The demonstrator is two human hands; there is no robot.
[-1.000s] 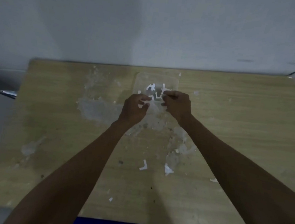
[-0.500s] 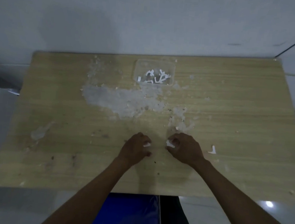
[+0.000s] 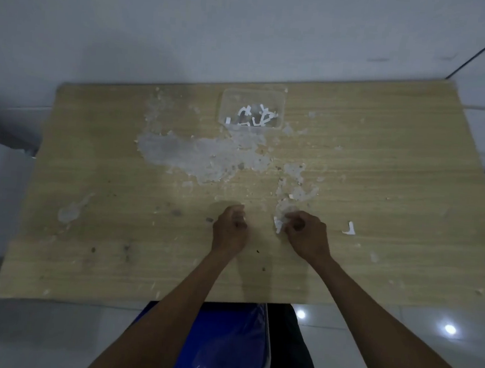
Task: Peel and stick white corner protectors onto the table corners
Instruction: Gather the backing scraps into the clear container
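Head view: both hands sit over the middle of the table [image 3: 383,172], knuckles up, forearms reaching in from the near edge. The right hand [image 3: 307,236] has its fingers curled in, and a small white protector [image 3: 276,225] shows at the fingertips on its inner side, towards the other hand. It appears pinched between thumb and forefinger, though the exact contact is hidden by the curl. The piece's long axis runs roughly near-to-far, tilted a little.

The left hand [image 3: 231,227] is clenched loosely, just beside the right, with a gap between them. Whether it holds anything I cannot tell; nothing white shows at its fingertips in this view.

A loose L-shaped piece [image 3: 349,229] lies flat on the table on the outer side of the right hand, near it and apart from it. The clear tray [image 3: 228,94] with the remaining pieces [image 3: 256,116] sits well beyond both hands, towards the far edge.

Judgement: step in hand is peeling the backing. The pinched piece lies between the two hands, closer to the right, so the left needs only a short inward reach to catch the backing. All table corners lie well away from both hands; sticking calls for a long reach afterwards. Risk: the small piece may fold onto itself.
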